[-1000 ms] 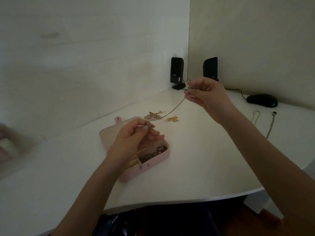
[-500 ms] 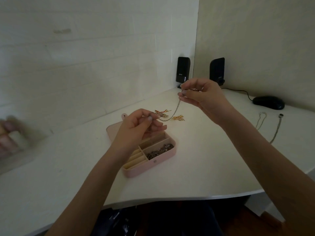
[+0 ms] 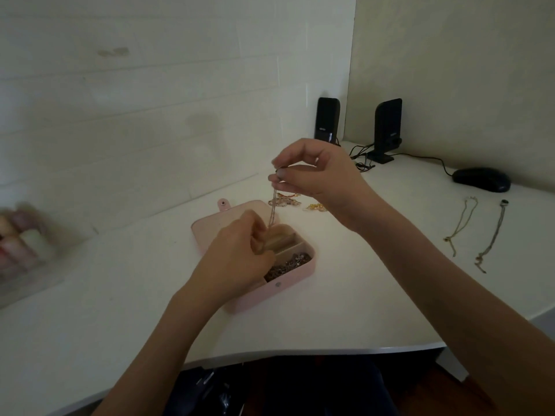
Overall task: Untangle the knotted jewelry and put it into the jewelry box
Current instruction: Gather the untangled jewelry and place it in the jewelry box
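Observation:
A thin silver chain (image 3: 273, 209) hangs almost straight down over the open pink jewelry box (image 3: 295, 276). My right hand (image 3: 315, 175) pinches its top end above the box. My left hand (image 3: 237, 259) lies over the box's left compartments with curled fingers on the chain's lower end. The front right compartment holds a dark pile of jewelry (image 3: 288, 264). Behind the box lie a pink and gold tangle (image 3: 285, 201) and a small gold piece (image 3: 315, 207).
Two loose chains (image 3: 461, 225) (image 3: 492, 235) lie on the white desk (image 3: 345, 289) at the right. A black mouse (image 3: 482, 179) and two black speakers (image 3: 327, 120) (image 3: 387, 129) stand at the back. A blurred clear organiser (image 3: 21, 250) sits at the far left.
My right hand moved left and toward the box, so the chain went from slanted to nearly vertical. My left hand lowered into the box with the chain's lower end.

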`<state>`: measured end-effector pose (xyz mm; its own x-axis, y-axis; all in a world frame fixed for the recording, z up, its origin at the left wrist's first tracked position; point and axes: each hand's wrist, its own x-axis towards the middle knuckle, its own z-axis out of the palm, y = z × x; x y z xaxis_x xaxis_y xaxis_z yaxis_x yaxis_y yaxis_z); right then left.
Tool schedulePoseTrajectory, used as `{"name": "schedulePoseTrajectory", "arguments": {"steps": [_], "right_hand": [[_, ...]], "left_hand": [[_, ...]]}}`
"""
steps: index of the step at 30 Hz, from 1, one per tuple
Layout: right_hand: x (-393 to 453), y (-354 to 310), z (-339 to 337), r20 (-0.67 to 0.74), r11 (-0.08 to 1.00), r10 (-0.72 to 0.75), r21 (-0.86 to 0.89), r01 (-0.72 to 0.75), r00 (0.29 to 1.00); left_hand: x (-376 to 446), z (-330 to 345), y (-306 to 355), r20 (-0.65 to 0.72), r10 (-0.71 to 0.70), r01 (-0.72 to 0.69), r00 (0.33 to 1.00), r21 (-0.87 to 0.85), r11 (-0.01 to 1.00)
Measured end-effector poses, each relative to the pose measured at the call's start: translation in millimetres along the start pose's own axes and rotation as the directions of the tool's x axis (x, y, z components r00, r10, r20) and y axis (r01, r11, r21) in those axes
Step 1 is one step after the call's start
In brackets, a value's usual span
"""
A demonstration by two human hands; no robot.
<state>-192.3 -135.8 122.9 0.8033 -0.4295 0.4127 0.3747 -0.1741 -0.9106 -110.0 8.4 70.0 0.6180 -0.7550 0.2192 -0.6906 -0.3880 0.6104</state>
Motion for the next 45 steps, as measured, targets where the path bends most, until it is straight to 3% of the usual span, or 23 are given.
{"name": "schedulePoseTrajectory", "arguments": {"steps": [3, 5, 9, 13, 17, 22, 30, 34, 39, 42, 45], "right_hand": [[0, 0, 5, 0.017, 1.000, -0.016, -0.026, 0.017, 1.000], [-2, 3, 3, 0.015, 0.998, -0.015, -0.058, 0.016, 1.000], [-9, 16, -17, -0.072, 0.984, 0.017, -0.178, -0.029, 0.997], [-20, 38, -33, -0.098, 0.918, 0.130, -0.363, -0.157, 0.987], [-29, 64, -34, -0.067, 0.717, 0.109, -0.686, -0.125, 0.992], [-40, 75, -33, 0.011, 0.682, 0.129, -0.727, -0.081, 0.992], [-37, 87, -29, -0.003, 0.583, 0.110, -0.810, -0.067, 0.994], [-36, 79, -43, -0.004, 0.590, 0.113, -0.805, -0.070, 0.994], [-40, 49, -119, -0.247, 0.535, 0.021, -0.816, -0.220, 0.969], [-52, 45, -179, -0.408, 0.447, -0.004, -0.818, -0.363, 0.913], [-64, 47, -234, -0.540, 0.364, 0.007, -0.783, -0.505, 0.842]], "left_hand": [[0, -1, 11, 0.094, -0.067, 0.102, 0.993, -0.449, 0.888], [1, 0, 12, 0.081, -0.091, 0.121, 0.993, -0.541, 0.832], [1, 2, -2, -0.096, -0.073, 0.027, 0.993, -0.415, 0.909], [-3, 8, -12, -0.086, -0.061, 0.038, 0.994, -0.240, 0.970], [-10, 18, -17, -0.071, 0.037, -0.037, 0.997, -0.006, 0.999], [-10, 21, -23, -0.009, 0.100, -0.095, 0.995, 0.238, 0.967], [-7, 23, -20, -0.004, 0.118, -0.112, 0.993, 0.285, 0.952], [-3, 25, -14, -0.022, 0.113, -0.102, 0.993, 0.287, 0.952], [22, 48, 9, 0.021, 0.257, -0.258, 0.966, 0.126, 0.958], [41, 85, 40, 0.047, 0.378, -0.380, 0.925, 0.031, 0.925], [55, 127, 84, 0.189, 0.470, -0.470, 0.862, -0.046, 0.881]]}}
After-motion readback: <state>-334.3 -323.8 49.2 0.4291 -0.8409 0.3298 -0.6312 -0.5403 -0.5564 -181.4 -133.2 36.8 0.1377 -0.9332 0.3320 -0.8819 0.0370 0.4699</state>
